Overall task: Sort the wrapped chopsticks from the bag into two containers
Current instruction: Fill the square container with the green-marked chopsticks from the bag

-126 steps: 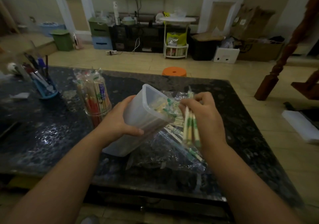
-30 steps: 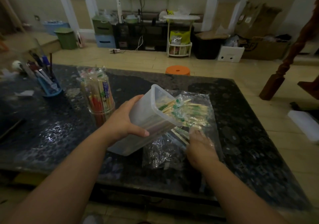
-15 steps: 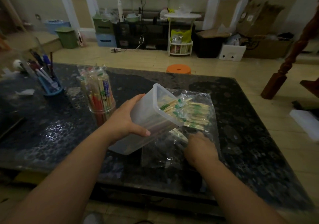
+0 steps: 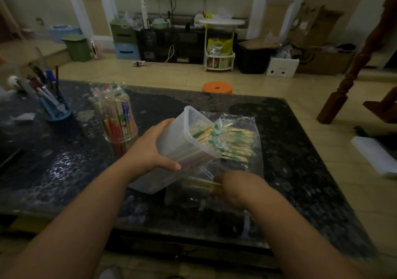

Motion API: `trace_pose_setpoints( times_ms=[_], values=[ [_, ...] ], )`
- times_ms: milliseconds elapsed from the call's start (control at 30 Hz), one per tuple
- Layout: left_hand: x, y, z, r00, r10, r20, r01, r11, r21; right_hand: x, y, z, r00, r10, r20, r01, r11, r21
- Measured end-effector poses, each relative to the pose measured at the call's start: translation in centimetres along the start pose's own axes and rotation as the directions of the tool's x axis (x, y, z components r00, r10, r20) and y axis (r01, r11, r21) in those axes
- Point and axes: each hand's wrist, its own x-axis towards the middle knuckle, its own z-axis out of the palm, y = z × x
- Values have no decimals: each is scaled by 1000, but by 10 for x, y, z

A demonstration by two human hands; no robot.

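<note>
Left grip (image 4: pixel 150 151) is clamped on the frosted plastic tub (image 4: pixel 184 147), thumb on the near wall, fingers over the far one. The tub is tipped hard over, with its mouth up and to the right and its base low by the bench (image 4: pixel 64 164). Right grip (image 4: pixel 236 189) sits low, just below and right of the tub. It's blurred, but the fingers are curled around a few wrapped chopsticks (image 4: pixel 202 183). Those sticks poke out leftward from the fist, nearly level, just under the tub's lower wall and over the near end of the clear bag (image 4: pixel 255 128).

The held sticks look pale and thin, too smeared to read any print. Inside the tub's mouth, a bundle (image 4: pixel 203 132) of pale sticks with green-marked wrapper ends leans toward the opening. The bag lies flat and crinkled on the bench right behind the tub, with more pale, green-marked sticks showing through it.

Left of the tub, a round clear jar (image 4: pixel 120 128) stands upright, packed with sticks in red, blue and other bright wrappers. Further left is a blue pen holder (image 4: pixel 57 111).
</note>
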Motion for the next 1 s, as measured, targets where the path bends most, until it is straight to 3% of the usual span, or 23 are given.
trace_pose_setpoints(
  times_ms=[167, 400, 633, 733, 833, 900, 933, 1000],
  values=[
    [0, 1, 1, 1000, 13, -2, -13, 1000, 5, -20, 0, -21, 976, -87, -202, 32, 965, -259],
    [2, -6, -2, 1000, -11, 7, 11, 999, -44, -49, 1, -51, 938, -171, -301, 101, 967, -233],
    [2, -7, -3, 1000, -1, -18, 1, 999, -34, -41, 13, -50, 792, -262, -551, 108, 949, -297],
    [4, -7, -5, 1000, -11, -25, 10, 999, -38, -26, 18, -41, 652, -396, -647, 147, 903, -404],
    [5, -6, -5, 1000, -11, -13, 10, 999, -39, -23, 25, -37, 379, -399, -835, 165, 917, -363],
    [5, -9, -4, 1000, 11, -17, -12, 998, -68, -24, 27, -35, 237, -341, -910, 124, 939, -320],
    [5, -11, -4, 1000, 18, -16, -19, 996, -85, -26, 25, -35, 192, -304, -933, 89, 952, -292],
    [5, -13, -4, 1000, 13, -16, -14, 996, -89, -27, 23, -36, 171, -228, -959, 64, 973, -220]
  ],
)
